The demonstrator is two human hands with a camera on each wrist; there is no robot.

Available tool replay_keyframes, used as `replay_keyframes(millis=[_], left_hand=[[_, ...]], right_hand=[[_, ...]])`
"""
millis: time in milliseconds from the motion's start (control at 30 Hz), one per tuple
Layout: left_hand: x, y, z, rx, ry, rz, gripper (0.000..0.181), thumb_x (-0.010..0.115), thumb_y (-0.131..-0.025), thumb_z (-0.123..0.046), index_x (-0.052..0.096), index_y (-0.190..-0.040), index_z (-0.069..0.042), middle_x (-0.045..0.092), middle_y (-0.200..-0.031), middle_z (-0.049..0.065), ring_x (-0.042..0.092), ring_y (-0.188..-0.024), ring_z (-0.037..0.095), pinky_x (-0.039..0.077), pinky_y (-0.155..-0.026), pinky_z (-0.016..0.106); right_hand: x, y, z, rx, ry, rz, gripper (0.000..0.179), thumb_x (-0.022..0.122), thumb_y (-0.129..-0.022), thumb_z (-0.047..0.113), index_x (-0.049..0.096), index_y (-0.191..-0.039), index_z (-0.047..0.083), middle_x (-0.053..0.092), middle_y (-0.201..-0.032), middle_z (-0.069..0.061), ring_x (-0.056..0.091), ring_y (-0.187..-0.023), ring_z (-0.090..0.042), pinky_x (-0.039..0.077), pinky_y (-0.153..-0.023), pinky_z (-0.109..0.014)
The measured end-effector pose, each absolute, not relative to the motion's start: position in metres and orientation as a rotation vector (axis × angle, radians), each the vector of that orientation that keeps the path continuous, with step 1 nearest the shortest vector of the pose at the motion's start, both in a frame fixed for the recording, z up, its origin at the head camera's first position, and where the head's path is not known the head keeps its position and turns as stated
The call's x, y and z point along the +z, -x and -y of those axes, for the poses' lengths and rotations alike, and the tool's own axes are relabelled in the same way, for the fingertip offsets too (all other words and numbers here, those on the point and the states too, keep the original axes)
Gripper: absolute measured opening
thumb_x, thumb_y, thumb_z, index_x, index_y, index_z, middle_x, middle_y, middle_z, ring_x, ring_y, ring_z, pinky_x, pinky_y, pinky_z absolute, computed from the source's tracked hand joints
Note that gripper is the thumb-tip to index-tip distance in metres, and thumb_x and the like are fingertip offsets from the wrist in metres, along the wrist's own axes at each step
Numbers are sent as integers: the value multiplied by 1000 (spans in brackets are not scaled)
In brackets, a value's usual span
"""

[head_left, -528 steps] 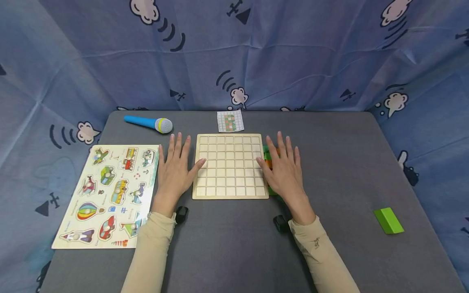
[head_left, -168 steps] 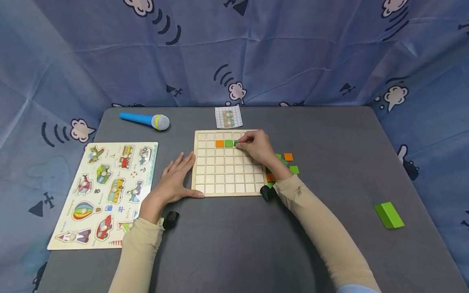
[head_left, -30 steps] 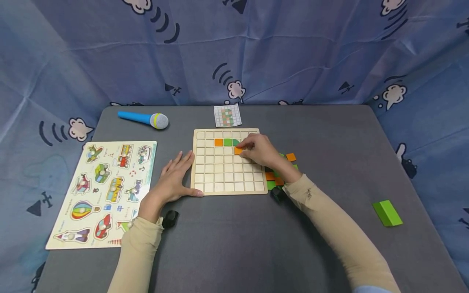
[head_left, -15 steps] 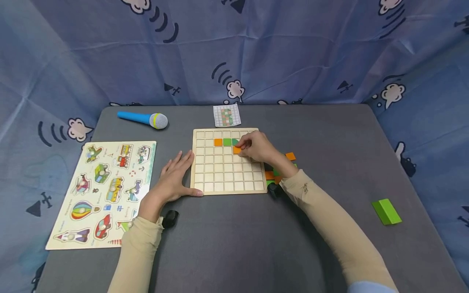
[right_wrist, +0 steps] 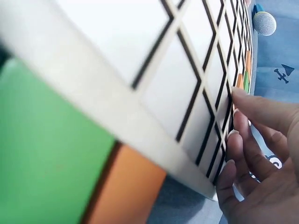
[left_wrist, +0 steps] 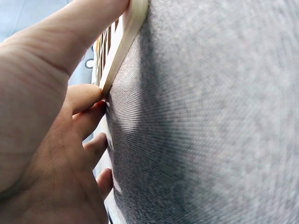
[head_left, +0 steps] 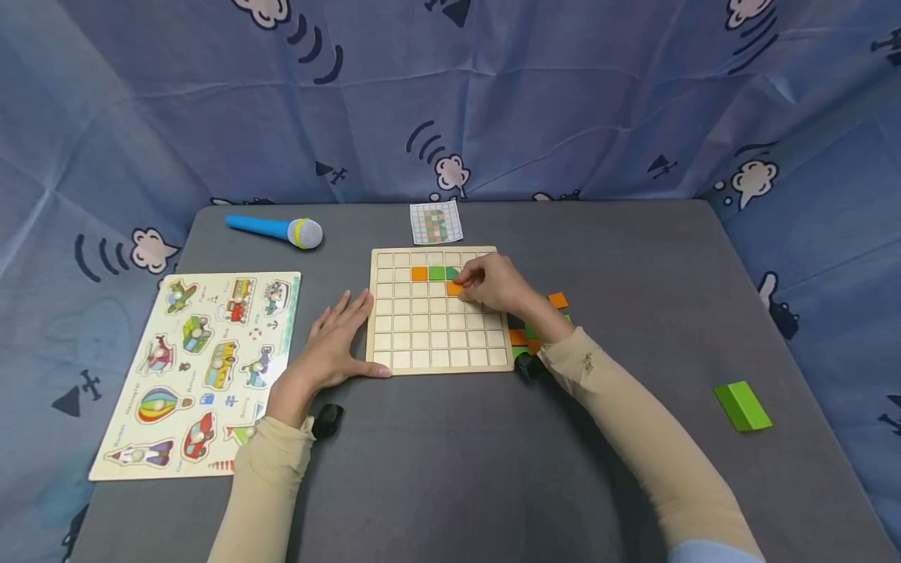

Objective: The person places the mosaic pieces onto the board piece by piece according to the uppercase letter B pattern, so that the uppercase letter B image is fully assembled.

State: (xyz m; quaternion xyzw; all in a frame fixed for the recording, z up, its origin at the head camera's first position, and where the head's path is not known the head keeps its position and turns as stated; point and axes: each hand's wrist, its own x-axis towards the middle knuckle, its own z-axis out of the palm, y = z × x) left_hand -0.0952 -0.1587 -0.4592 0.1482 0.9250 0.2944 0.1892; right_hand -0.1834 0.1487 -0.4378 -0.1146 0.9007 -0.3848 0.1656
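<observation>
A pale wooden grid board (head_left: 412, 344) lies mid-table. In its second row sit an orange square tile (head_left: 419, 274), a green square tile (head_left: 436, 273) and a darker green tile (head_left: 451, 273) with a curved edge. My right hand (head_left: 496, 283) pinches another orange tile (head_left: 454, 288) in the row below, by the board's right half; its fingers partly cover it. My left hand (head_left: 329, 344) rests against the board's left side, fingers extended. In the left wrist view its thumb (left_wrist: 88, 23) lies over the board's edge (left_wrist: 122, 51).
Loose orange and green tiles (head_left: 558, 300) lie right of the board, partly under the right forearm. A pattern card (head_left: 436, 223) and blue toy microphone (head_left: 271, 227) are behind. A picture puzzle board (head_left: 200, 375) lies left, a green block (head_left: 743, 407) far right.
Earlier the grid held no tiles and both hands lay flat. Since then, tiles have been set in the second row, and the right hand has brought an orange one below. The last second shows little movement.
</observation>
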Motion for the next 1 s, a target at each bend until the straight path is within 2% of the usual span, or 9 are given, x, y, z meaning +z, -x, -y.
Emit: replay_keyframes(millis=[133, 233, 400, 533, 767, 867, 1000], left_hand=[[-459, 95, 157, 828, -417, -2598, 128, 95, -78, -43, 13, -171, -8, 9, -180, 11, -2, -167, 37, 0, -133, 62], [-459, 95, 157, 835, -420, -2598, 128, 94, -79, -44, 14, -171, -9, 9, -180, 11, -2, -167, 37, 0, -133, 62], [-460, 95, 157, 828, -418, -2607, 128, 95, -78, -44, 14, -171, -8, 10, -180, 11, -1, -167, 37, 1, -133, 62], [-461, 95, 158, 826, -421, -2610, 128, 94, -78, -45, 14, -171, -8, 10, -180, 11, -1, -167, 37, 1, -132, 63], [-464, 96, 159, 836, -411, -2604, 128, 94, -79, -44, 13, -172, -9, 9, -180, 11, -2, -167, 37, 0, -132, 63], [-464, 96, 159, 830, -409, -2606, 128, 94, -79, -44, 13, -172, -10, 9, -180, 10, -2, -167, 36, 0, -132, 63], [-464, 96, 159, 824, -410, -2604, 128, 94, -79, -45, 13, -172, -10, 8, -181, 10, -2, -167, 37, 0, -132, 64]], right_hand=[[-436, 176, -158, -1078, 347, -2552, 32, 81, -91, 2, 79, -123, 3, 73, -120, -16, 62, -101, -28, 52, -91, -39], [-435, 171, -170, -1058, 372, -2573, 39, 82, -91, 3, 76, -130, 4, 70, -122, -15, 59, -104, -30, 50, -92, -41], [-436, 163, -197, -1036, 398, -2573, 43, 83, -90, 3, 74, -132, 3, 66, -124, -17, 56, -106, -32, 48, -94, -43], [-434, 157, -217, -984, 403, -2537, 48, 85, -88, 3, 72, -134, 4, 62, -131, -19, 53, -114, -34, 47, -100, -48], [-431, 152, -243, -886, 430, -2456, 60, 84, -90, 4, 63, -146, 6, 51, -143, -24, 43, -131, -42, 42, -111, -61], [-431, 150, -252, -869, 411, -2447, 58, 82, -92, 4, 62, -146, 7, 49, -144, -23, 43, -132, -41, 42, -111, -61], [-429, 148, -260, -906, 404, -2453, 50, 79, -93, 1, 65, -140, 2, 55, -136, -23, 51, -122, -38, 46, -105, -56]])
